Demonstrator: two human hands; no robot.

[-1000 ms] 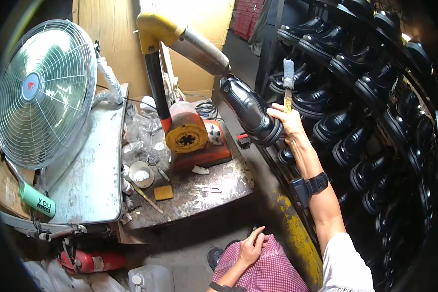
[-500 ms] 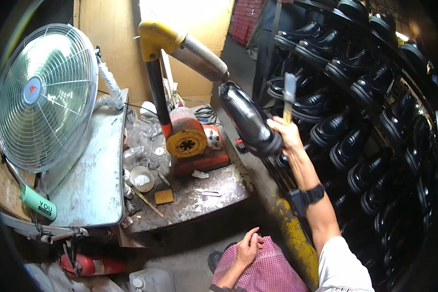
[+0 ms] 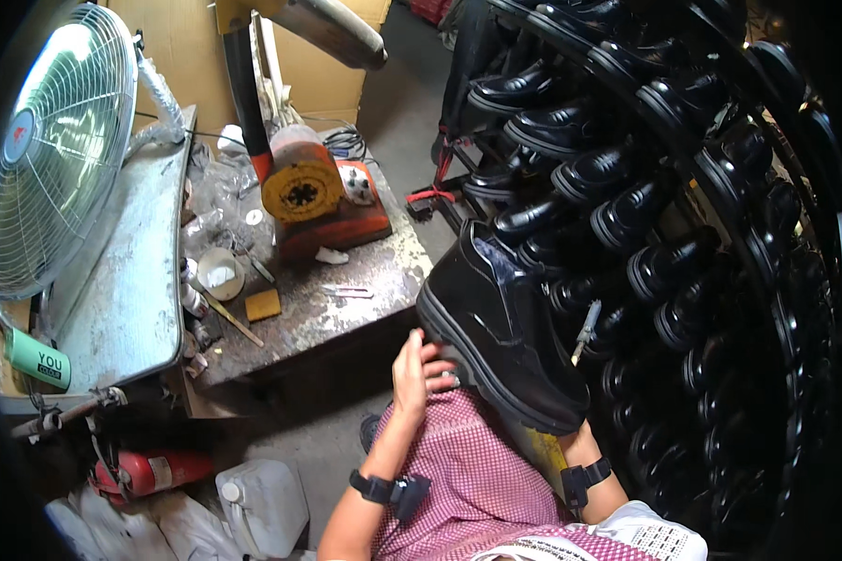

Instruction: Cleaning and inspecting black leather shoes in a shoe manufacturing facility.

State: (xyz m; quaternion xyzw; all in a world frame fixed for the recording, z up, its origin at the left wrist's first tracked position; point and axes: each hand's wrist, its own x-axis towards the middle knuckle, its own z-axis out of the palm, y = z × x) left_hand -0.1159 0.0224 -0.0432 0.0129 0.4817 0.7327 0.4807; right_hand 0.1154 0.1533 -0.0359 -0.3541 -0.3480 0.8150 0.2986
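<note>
A black leather boot (image 3: 496, 327) is held up before me, toe down to the right and opening up to the left. My right hand (image 3: 578, 443) grips it near the toe; most of its fingers are hidden behind the boot. Past the boot's far side a small brush (image 3: 586, 333) with a pale, greyish head sticks out; its lower part is hidden. My left hand (image 3: 417, 376) is beside the heel and sole, fingers apart. Whether the fingertips touch the sole I cannot tell.
Racks of black shoes (image 3: 597, 173) fill the right. The worn bench (image 3: 313, 327) holds an orange machine (image 3: 346, 224) with a yellow-topped post (image 3: 246, 93), a sponge (image 3: 263, 305) and a cup (image 3: 220, 273). A large fan (image 3: 56, 140), fire extinguisher (image 3: 159, 474) and plastic jug (image 3: 264, 510) stand left.
My right hand has brought the boot off the end of the post and down toward me, with the brush alongside. My left hand has risen from my lap to the heel. The view has shifted right.
</note>
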